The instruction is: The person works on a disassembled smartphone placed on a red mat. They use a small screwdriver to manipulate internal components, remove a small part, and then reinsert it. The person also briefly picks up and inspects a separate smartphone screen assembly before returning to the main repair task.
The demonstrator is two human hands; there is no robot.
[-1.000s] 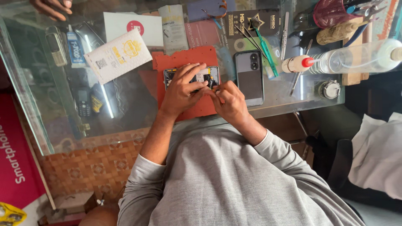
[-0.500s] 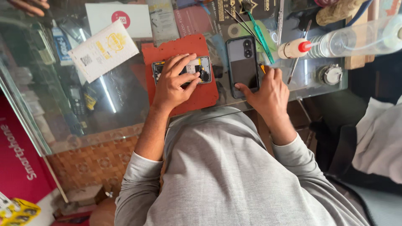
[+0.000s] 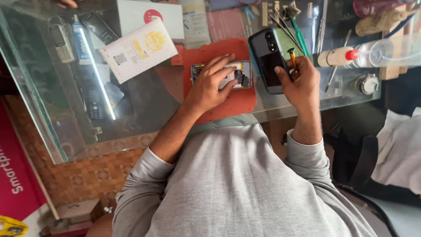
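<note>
- Red work mat [image 3: 228, 101] on the glass counter [image 3: 131, 118]: the opened phone [image 3: 221, 75] lies on it with its back off and its internals exposed, so disassembly appears already begun.
- Your left hand [image 3: 210, 83] presses flat on the opened phone, fingers spread, steadying rather than gripping it.
- Your right hand [image 3: 298, 81] is closed around an amber-handled screwdriver [image 3: 293, 61], held beside the black back cover [image 3: 269, 59].
- Judged status: the tool is in hand but not yet applied; internal work remains.
</note>
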